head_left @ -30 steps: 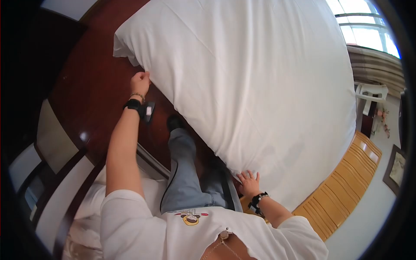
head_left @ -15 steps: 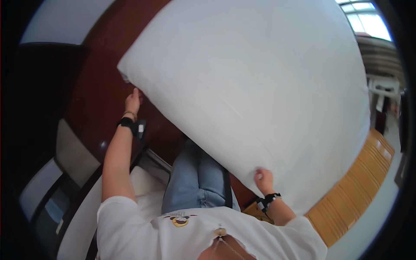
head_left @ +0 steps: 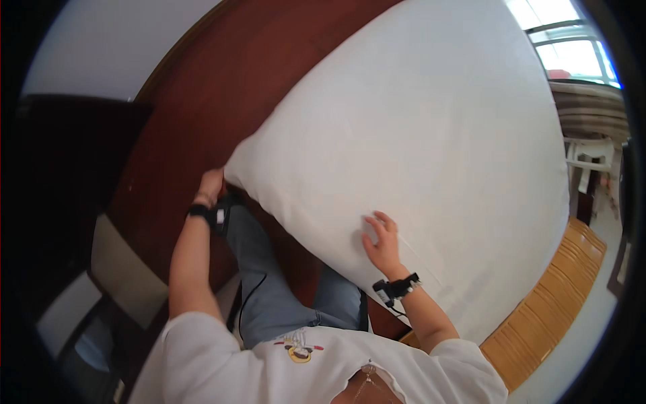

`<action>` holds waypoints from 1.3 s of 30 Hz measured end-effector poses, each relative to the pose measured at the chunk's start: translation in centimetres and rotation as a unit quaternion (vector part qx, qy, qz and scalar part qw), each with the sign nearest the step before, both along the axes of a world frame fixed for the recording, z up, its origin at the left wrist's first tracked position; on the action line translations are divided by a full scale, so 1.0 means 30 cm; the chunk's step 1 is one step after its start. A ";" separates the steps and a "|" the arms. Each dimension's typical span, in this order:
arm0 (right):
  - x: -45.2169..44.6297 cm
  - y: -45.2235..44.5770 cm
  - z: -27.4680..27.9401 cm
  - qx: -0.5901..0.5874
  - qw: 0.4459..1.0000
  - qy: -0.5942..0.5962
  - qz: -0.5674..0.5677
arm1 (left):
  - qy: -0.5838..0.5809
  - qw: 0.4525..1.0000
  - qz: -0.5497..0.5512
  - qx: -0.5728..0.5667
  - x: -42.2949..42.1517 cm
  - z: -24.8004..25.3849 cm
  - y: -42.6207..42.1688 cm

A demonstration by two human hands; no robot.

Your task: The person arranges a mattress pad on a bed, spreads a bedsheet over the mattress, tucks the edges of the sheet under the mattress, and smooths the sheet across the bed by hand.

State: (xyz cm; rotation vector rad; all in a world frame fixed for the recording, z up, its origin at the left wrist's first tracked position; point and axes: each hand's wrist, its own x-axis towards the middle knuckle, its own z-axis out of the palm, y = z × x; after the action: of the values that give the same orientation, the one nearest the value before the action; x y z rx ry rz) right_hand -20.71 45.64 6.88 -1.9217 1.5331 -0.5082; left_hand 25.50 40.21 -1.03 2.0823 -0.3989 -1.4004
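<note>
Head view: sheet corner point(head_left: 237, 168) against left grip point(head_left: 212, 184)

A dark red floor point(head_left: 202, 87) stretches from me to a pale wall point(head_left: 101, 54). Daylight glares through a window point(head_left: 564, 30) beside a brownish curtain point(head_left: 589, 114); nearby, a ribbed wooden headboard point(head_left: 548, 296).
</note>
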 end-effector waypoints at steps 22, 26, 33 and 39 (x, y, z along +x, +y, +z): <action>0.451 -0.296 0.088 0.038 0.957 0.236 -0.165 | -0.093 0.879 -0.446 -0.140 -0.352 0.355 -0.521; 0.467 -0.310 0.163 0.060 0.957 0.230 -0.164 | -0.064 0.799 -0.580 -0.143 -0.580 0.548 -0.916; 0.455 -0.274 0.119 0.115 0.963 0.191 -0.154 | -0.111 0.656 -0.692 -0.282 -1.164 0.373 -1.549; 0.454 -0.380 0.270 0.214 0.920 0.151 -0.291 | -0.056 0.692 -0.704 -0.150 -1.413 0.400 -1.720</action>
State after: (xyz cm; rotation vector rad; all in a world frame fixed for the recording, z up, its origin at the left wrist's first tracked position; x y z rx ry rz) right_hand -7.08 34.24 14.98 -1.2304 2.2165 -0.0881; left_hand -16.90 -11.39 10.97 1.3737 -2.4472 -1.6492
